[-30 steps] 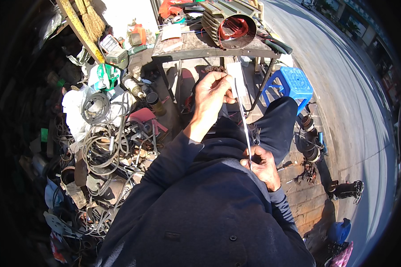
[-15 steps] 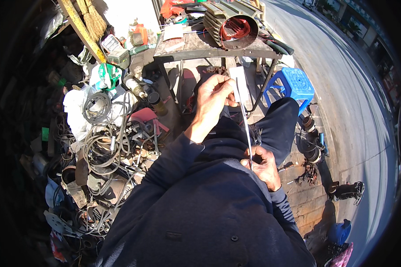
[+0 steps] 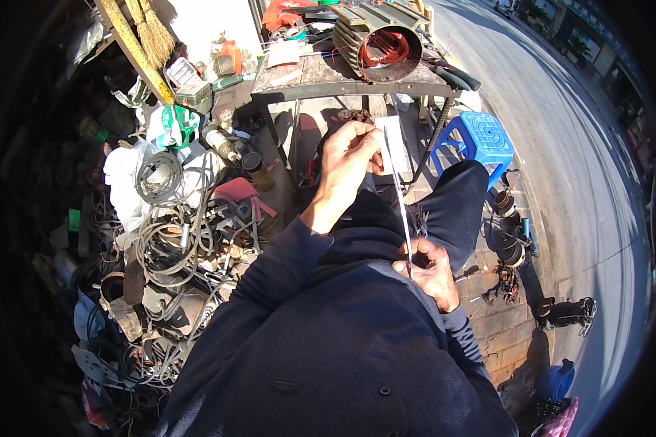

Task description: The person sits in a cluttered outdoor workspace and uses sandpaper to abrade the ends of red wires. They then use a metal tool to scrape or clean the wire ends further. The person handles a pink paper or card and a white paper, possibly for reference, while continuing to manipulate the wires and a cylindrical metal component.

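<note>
Sunlit roadside work spot: grey road (image 3: 576, 182) on the right, brick paving (image 3: 506, 342) underfoot, wooden table (image 3: 321, 76) ahead. Ribbed metal housing (image 3: 348, 47) sits on the table, open end facing the person, red wire coils (image 3: 388, 47) inside. Pale card (image 3: 283, 52) lies left of it, no legible text at this size. Left hand (image 3: 348, 156) has thumb and fingers pinched on the upper part of a narrow white strip (image 3: 401, 211); right hand (image 3: 431, 271) pinches its lower end near the waist. Strip runs taut-looking and slanted between the hands, above the lap. Broader white piece (image 3: 395, 137) shows just beyond the left fingertips; can't tell if it's the same sheet. Blue plastic stool (image 3: 488, 138) stands beyond the right knee, moulded pattern on its seat. Left side: tangled cables (image 3: 164, 251), pink sheet (image 3: 235, 189), dark-rimmed jar (image 3: 255, 169), white bag with green markings (image 3: 184, 125), print too small to read. Straw broom (image 3: 153, 38) leans behind, next to a yellow bar (image 3: 133, 49). Blue container (image 3: 555, 380) lower right, any label unclear.
</note>
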Tool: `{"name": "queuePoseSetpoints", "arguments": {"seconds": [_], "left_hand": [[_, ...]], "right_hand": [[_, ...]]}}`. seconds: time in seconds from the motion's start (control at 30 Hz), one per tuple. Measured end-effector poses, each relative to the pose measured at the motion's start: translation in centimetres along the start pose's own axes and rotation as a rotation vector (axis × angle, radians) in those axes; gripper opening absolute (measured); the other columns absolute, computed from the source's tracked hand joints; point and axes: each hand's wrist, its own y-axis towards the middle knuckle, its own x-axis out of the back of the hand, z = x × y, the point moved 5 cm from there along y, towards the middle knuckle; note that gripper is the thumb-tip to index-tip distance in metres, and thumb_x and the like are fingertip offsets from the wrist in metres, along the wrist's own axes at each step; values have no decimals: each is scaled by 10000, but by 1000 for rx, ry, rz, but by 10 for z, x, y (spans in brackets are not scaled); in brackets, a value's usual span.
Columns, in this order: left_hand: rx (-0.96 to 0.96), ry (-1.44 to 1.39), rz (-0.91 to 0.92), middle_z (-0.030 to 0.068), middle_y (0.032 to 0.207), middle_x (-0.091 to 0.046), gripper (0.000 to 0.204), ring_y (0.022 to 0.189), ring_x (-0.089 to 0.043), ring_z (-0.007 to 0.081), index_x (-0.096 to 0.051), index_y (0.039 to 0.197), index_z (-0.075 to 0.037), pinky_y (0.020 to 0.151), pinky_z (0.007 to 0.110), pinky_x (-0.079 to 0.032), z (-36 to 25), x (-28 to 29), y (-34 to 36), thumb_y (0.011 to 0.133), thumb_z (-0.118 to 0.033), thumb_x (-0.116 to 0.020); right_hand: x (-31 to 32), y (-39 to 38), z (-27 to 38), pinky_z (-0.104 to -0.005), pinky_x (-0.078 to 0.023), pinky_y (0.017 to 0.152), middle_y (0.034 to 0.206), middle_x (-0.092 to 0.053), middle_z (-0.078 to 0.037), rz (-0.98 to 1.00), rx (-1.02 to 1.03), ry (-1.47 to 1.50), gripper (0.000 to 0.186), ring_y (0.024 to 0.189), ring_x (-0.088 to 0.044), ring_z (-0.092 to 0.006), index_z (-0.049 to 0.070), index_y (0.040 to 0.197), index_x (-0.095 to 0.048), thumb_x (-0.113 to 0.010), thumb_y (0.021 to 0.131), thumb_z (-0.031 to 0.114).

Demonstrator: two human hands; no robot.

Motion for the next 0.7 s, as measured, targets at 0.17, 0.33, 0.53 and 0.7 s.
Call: {"name": "queuePoseSetpoints", "arguments": {"seconds": [0.17,0.33,0.53,0.7], "left_hand": [[-4,-30,-44,39,829,-682,138,662,-662,107,-647,1047,-10,579,251,-558,-2,-2,1,1039,-147,-652],[-32,10,-27,48,817,-682,147,644,-666,111,-640,1048,0,563,250,-565,-2,-4,0,1040,-147,-650],[-18,4,-14,49,804,-686,140,642,-670,115,-640,1047,-2,563,256,-566,-1,-3,-2,1039,-142,-652],[-1,26,-8,49,798,-685,138,649,-671,112,-644,1039,-2,576,260,-566,0,-5,-4,1039,-139,-648]], "right_hand": [[0,-2,0,-238,-482,733,854,-624,34,-17,21,16,301,789,-548,-61,34,972,-660,-905,798,56],[2,0,4,-240,-489,740,859,-641,28,15,-11,-40,293,800,-566,-67,31,976,-662,-896,801,47],[-1,2,3,-244,-484,731,852,-637,26,-4,-16,-6,313,788,-558,-67,31,970,-656,-909,795,90],[0,1,4,-246,-485,736,847,-636,22,-2,-34,-10,311,789,-557,-65,30,978,-658,-905,798,88]]}}
